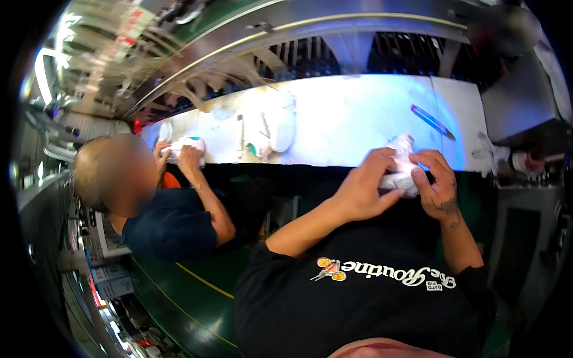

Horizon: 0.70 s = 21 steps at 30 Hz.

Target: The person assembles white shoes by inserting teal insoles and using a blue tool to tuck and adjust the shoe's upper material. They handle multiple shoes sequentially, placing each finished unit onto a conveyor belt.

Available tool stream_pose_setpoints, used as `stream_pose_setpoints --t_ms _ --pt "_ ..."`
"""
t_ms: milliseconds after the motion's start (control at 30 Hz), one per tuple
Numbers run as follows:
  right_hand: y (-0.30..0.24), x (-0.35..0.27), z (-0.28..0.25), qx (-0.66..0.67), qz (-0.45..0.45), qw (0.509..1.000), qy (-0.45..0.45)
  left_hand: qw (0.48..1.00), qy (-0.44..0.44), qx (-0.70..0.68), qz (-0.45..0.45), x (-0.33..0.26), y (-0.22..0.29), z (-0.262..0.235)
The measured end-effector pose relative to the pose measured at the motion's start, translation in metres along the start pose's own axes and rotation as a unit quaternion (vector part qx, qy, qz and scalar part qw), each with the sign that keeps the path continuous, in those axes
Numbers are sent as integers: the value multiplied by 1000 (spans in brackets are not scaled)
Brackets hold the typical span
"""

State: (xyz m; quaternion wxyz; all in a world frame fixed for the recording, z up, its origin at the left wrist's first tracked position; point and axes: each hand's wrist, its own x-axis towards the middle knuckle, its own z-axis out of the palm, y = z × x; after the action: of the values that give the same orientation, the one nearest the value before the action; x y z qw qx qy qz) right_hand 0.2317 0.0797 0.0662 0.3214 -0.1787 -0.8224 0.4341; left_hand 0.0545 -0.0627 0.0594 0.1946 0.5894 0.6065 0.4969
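At the near edge of the lit white table (358, 113), I hold a white shoe (403, 179) between both hands, in front of my chest. My left hand (367, 186) is closed around its left side, thumb low and fingers over the upper part. On the other side my right hand (439, 185) grips it with bent fingers. Glare and my fingers hide much of the shoe's shape. Beyond my right hand, a dark blue pen (433, 122) lies slantwise on the table.
White shoes (280, 131), one with a teal patch, lie left of centre on the table. At the left a co-worker (173, 221) handles another white shoe (194, 144). A metal rail (334, 21) runs along the back. A grey metal box (516, 89) stands at right.
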Motion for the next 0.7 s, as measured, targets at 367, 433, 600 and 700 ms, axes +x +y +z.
stream_pose_setpoints --t_ms 367,433,600,700 --pt "6 -6 -12 -20 -3 996 -88 992 57 103 34 -14 4 9" --pt "8 -6 -12 -23 -13 995 -94 991 56 112 46 -14 -1 9" --pt "6 -2 -12 -13 -28 993 -112 993 55 99 33 -16 -13 10" --pt "6 0 -12 -10 -32 992 -118 993 68 92 36 -17 -29 11"
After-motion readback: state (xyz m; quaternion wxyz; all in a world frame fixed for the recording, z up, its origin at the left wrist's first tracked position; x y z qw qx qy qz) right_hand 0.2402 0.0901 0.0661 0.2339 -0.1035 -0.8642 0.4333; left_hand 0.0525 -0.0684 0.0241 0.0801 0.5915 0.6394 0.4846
